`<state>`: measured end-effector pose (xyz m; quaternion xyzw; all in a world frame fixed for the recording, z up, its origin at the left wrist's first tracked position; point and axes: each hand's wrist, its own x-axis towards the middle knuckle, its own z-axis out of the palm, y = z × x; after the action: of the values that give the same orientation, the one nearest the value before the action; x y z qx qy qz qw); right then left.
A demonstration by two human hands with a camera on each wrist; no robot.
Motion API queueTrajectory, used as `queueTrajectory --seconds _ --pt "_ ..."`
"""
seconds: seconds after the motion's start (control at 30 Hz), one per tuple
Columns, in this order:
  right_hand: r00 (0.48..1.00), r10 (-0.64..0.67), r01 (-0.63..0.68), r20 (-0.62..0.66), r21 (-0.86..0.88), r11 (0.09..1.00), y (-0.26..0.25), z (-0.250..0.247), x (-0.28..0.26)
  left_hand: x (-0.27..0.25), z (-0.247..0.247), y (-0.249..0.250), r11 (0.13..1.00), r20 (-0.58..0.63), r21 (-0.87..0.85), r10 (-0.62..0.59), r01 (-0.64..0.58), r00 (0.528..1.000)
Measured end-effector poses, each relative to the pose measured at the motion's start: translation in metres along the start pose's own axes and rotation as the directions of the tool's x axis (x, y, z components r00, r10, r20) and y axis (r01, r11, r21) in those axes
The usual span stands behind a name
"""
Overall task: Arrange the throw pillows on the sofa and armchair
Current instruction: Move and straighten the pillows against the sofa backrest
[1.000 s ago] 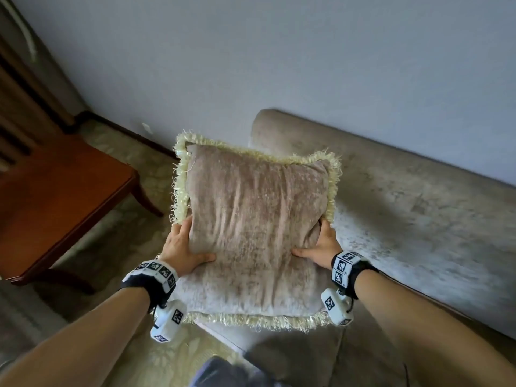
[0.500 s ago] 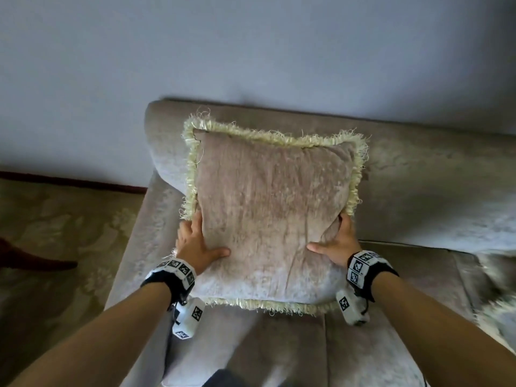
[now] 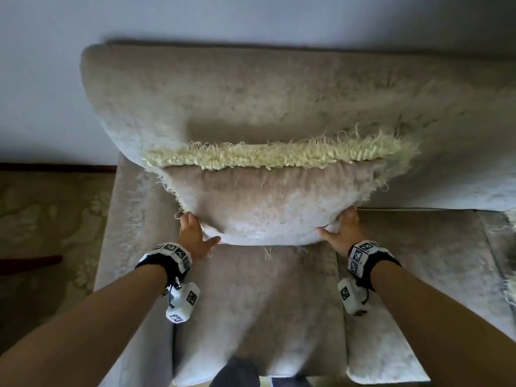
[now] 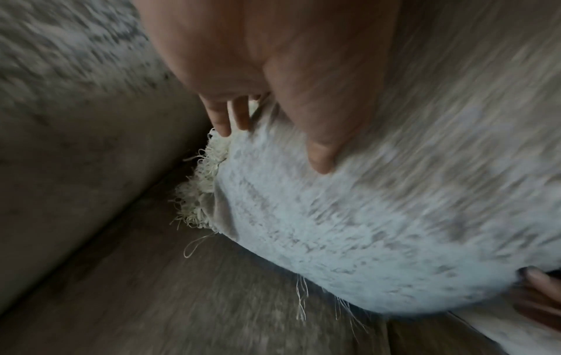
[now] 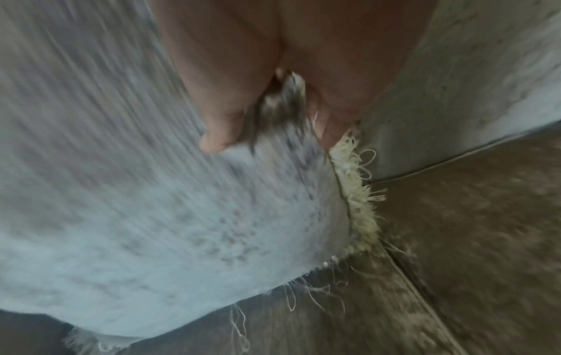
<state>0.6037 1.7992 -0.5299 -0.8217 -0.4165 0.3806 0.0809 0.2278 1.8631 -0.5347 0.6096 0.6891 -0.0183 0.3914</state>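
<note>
Pillow: a beige throw pillow (image 3: pixel 265 202) with a pale yellow fringe (image 3: pixel 279 155) stands on the seat of the sofa (image 3: pixel 251 101), leaning against the backrest at 12 o'clock, near the sofa's left end.
Left hand: the left hand (image 3: pixel 194 236) grips the pillow's lower left corner at 9 o'clock, thumb pressed on the front face, fingers wrapped behind the edge; in the left wrist view the fingertips (image 4: pixel 221 125) touch the fringe at the pillow's side.
Right hand: the right hand (image 3: pixel 344 233) grips the lower right corner at 3 o'clock, thumb on the front, fingers tucked behind; the right wrist view shows a fold of fabric pinched between thumb (image 5: pixel 218 134) and fingers.
Contact: the pillow's bottom edge meets the seat cushion (image 3: pixel 251 303), loose fringe threads trailing onto it.
Wrists: each wrist carries a black band (image 3: pixel 164 261) with printed marker squares and a small white camera unit.
Second pillow: a sliver of another fringed pillow (image 3: pixel 511 219) shows at the frame's right edge, 3 o'clock.
Surroundings: patterned carpet (image 3: pixel 42 219) lies to the left at 9 o'clock; a pale wall (image 3: pixel 251 18) rises behind the sofa.
</note>
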Motion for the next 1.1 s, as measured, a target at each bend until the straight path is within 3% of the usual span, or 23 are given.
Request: queueTrajectory --seconds 0.07,0.3,0.47,0.57,0.8,1.1 --pt "0.995 0.058 -0.057 0.076 -0.018 0.998 0.003 0.009 0.003 0.002 0.003 -0.003 1.0 0.002 0.008 0.002 -0.002 1.0" --pt "1.0 0.023 -0.023 0.014 0.064 0.998 -0.007 0.002 -0.008 -0.004 0.0 -0.014 1.0 -0.059 0.014 0.014 -0.013 0.998" --pt "0.996 -0.012 0.014 0.089 -0.024 1.0 -0.015 -0.023 -0.03 -0.014 -0.011 -0.011 0.98 0.142 0.2 -0.028 -0.001 0.99" --pt "0.994 -0.004 0.007 0.112 -0.021 1.0 -0.024 -0.043 -0.064 -0.024 -0.01 0.004 0.954 0.25 0.292 -0.014 -0.062 0.968" --pt "0.994 0.089 -0.079 0.07 -0.146 0.986 0.014 -0.098 -0.153 -0.069 0.011 0.08 0.846 0.346 0.431 0.167 -0.314 0.923" --pt "0.969 0.224 -0.217 -0.101 0.081 0.973 0.149 -0.173 -0.27 -0.17 0.055 0.24 0.643 0.393 0.499 0.429 -0.581 0.813"
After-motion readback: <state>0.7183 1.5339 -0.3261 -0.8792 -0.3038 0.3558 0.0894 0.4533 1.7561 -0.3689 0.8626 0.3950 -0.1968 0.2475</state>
